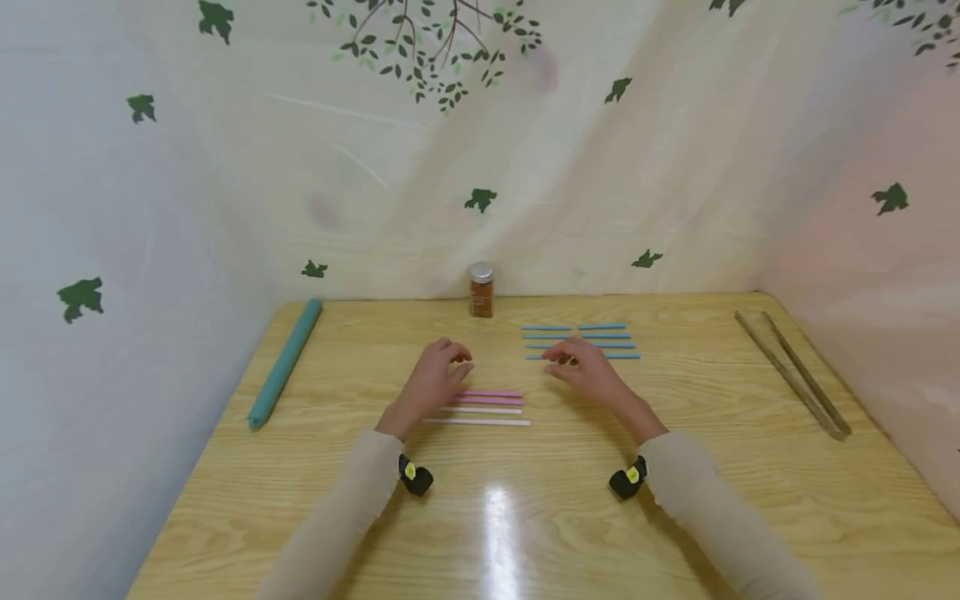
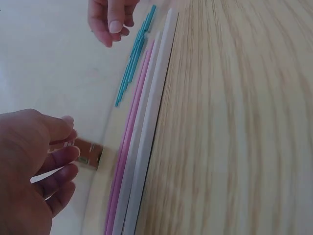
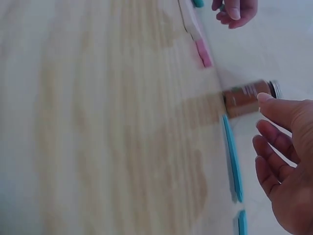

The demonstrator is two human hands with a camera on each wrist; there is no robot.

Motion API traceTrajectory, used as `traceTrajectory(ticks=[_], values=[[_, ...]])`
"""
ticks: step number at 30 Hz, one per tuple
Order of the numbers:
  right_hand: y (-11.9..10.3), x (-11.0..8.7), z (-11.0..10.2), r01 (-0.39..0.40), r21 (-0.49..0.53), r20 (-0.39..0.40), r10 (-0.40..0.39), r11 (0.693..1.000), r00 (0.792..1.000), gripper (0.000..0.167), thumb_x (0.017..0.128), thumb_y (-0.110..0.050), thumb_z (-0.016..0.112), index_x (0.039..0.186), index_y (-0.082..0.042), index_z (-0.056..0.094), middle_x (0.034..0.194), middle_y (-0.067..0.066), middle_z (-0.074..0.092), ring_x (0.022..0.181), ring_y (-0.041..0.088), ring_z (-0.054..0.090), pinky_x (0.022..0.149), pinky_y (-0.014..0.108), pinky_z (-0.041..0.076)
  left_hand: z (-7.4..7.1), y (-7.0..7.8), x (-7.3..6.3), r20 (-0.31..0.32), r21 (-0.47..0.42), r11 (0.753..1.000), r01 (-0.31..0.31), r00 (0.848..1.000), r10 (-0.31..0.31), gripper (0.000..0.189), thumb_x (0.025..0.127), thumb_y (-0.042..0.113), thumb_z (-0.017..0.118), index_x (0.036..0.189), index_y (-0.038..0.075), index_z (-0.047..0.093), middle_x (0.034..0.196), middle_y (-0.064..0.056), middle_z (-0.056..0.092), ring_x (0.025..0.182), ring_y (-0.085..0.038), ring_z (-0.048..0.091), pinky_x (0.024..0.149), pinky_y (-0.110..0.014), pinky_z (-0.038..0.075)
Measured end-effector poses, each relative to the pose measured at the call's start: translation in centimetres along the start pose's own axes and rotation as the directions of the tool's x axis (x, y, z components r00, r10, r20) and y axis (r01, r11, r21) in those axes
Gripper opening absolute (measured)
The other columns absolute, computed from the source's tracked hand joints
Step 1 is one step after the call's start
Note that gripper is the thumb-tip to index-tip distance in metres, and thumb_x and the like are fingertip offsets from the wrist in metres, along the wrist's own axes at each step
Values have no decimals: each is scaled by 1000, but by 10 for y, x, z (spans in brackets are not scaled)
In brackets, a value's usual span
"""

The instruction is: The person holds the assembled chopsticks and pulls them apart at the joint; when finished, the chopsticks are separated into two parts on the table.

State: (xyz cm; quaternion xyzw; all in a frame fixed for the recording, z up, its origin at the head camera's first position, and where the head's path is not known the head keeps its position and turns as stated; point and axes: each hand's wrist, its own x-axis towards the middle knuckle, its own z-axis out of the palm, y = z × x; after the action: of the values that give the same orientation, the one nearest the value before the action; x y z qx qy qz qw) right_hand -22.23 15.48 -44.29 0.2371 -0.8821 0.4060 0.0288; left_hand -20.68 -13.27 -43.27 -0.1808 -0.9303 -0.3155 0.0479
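Both hands hover above the wooden table with fingers loosely bent and nothing in them. My left hand [image 1: 435, 373] is just behind a row of two pink sticks [image 1: 498, 401] and two white sticks [image 1: 487, 422], whose left ends it and its wrist partly hide in the head view. Over the near edge of several blue sticks [image 1: 615, 345], set out in two columns, hangs my right hand [image 1: 588, 371]; it covers part of them. In the right wrist view its fingers [image 3: 274, 139] are apart from the blue sticks [image 3: 233, 161].
A spice jar [image 1: 482, 298] with a silver lid stands at the back edge. On the left lies a teal rolled-up piece [image 1: 285, 367]; two long brown strips [image 1: 791, 375] lie on the right. A leaf-printed cloth [image 1: 555, 208] encloses the table's back and sides.
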Motion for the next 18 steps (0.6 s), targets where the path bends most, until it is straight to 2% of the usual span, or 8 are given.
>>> traceTrajectory(ticks=[8,14,18], values=[[-14,0,21,-17,73,92,10,997,996,19,89,-17,68,105,-5,69,104,6,64,91,18,59,80,34,49,-18,-24,-21,77,-44,999,24,997,-20,12,94,15,61,102,6,65,99,-5,59,100,-24,55,90,-40,46],[-22,0,31,-11,48,182,2,999,983,18,89,-18,68,103,-7,68,97,3,64,86,15,57,77,30,49,-24,-44,-32,120,-20,1000,4,993,-2,8,92,13,63,97,8,66,94,-4,58,89,-18,54,83,-37,46],[-23,0,34,4,3,227,-5,1000,974,11,90,-18,67,98,-11,69,90,-1,63,82,11,55,73,26,48,-27,-50,-36,142,-30,999,12,990,-7,4,92,12,64,94,9,66,92,-3,57,87,-16,53,82,-36,46]])
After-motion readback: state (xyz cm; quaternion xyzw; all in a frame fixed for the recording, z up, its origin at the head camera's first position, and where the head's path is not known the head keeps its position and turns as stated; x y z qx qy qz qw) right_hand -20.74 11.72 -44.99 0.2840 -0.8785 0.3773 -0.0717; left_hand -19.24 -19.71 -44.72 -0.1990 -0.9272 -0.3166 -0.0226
